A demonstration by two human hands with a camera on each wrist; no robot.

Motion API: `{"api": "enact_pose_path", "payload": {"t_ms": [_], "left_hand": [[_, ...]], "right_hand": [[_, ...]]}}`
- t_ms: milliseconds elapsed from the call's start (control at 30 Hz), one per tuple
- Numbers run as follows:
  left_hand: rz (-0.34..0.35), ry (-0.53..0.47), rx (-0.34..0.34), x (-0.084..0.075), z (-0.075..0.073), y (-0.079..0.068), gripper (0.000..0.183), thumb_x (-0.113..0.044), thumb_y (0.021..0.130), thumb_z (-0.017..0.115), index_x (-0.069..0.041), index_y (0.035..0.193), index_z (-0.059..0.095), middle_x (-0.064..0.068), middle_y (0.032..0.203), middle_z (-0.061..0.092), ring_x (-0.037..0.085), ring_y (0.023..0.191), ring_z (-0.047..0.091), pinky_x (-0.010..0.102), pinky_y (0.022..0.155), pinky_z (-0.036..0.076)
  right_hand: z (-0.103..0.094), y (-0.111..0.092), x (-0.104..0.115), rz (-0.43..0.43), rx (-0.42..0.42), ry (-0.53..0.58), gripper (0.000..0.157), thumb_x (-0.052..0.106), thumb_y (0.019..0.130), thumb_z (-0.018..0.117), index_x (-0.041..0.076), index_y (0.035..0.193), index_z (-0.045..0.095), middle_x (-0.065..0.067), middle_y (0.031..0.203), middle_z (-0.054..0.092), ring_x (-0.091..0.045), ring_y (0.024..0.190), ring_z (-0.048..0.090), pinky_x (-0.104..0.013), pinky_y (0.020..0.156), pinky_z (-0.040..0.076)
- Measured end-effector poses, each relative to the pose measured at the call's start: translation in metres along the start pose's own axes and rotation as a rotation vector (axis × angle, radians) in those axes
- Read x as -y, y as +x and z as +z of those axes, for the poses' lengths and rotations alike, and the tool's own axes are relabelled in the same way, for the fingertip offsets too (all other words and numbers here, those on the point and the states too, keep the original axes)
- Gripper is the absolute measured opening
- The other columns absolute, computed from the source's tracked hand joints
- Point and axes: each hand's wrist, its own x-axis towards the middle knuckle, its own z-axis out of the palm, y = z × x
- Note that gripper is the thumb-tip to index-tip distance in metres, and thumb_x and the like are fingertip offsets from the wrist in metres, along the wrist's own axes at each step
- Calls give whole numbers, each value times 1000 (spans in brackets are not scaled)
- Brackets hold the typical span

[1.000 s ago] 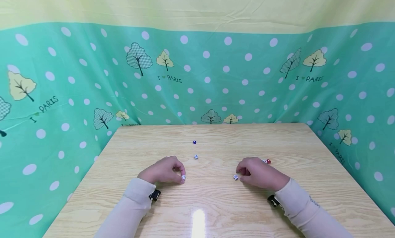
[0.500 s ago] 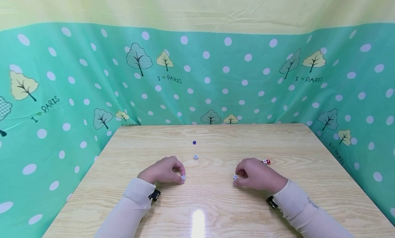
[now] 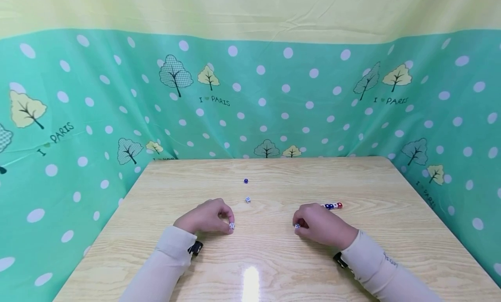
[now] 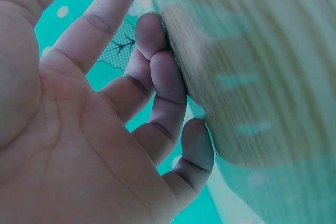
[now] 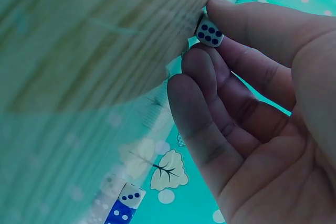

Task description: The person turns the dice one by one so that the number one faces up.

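In the head view, my left hand pinches a white die between thumb and forefinger at the tabletop. Its other fingers rest on the wood in the left wrist view, where the die is out of frame. My right hand pinches another white die. The right wrist view shows that die with dark blue pips, between the thumb and the fingers. Behind the right hand runs a row of touching dice, with a red die at its right end and a blue die further left; the hand hides part of the row.
A loose white die lies beyond the left hand, and a dark blue die sits farther back. The wooden table is enclosed by a green dotted curtain at the back and sides.
My right hand has slid slightly left, and its thumb and finger have closed on the white die. More of the dice row shows behind it. The left hand has stayed in place.
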Motion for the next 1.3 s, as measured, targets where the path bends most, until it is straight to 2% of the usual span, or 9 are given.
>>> {"api": "enact_pose_path", "payload": {"t_ms": [200,533,900,1300], "left_hand": [[-10,7,-5,-1,0,-1,19,-23,77,90,-26,77,72,-3,86,60,19,87,48,38,75,39],[-3,2,1,0,-1,0,19,-22,77,90,-26,77,72,-4,81,60,18,82,49,36,72,39],[-6,7,-2,0,0,0,19,-22,78,90,-26,77,72,-3,83,60,19,85,49,37,73,39],[2,10,0,1,0,0,19,-23,77,90,-26,77,72,-5,83,62,18,85,50,37,75,40]], "right_hand": [[-1,-1,0,-17,2,17,6,18,89,81,19,90,75,15,81,61,-5,70,55,-22,64,47],[-1,-2,2,-26,-14,-8,7,16,88,81,20,89,75,14,82,61,-3,70,52,-21,65,47],[-2,-3,0,-57,-38,-34,9,16,87,82,21,87,75,17,80,58,-1,70,50,-22,67,47],[-5,-4,1,-25,-15,-3,8,20,88,82,20,90,74,13,84,62,-5,72,55,-23,68,48]]}}
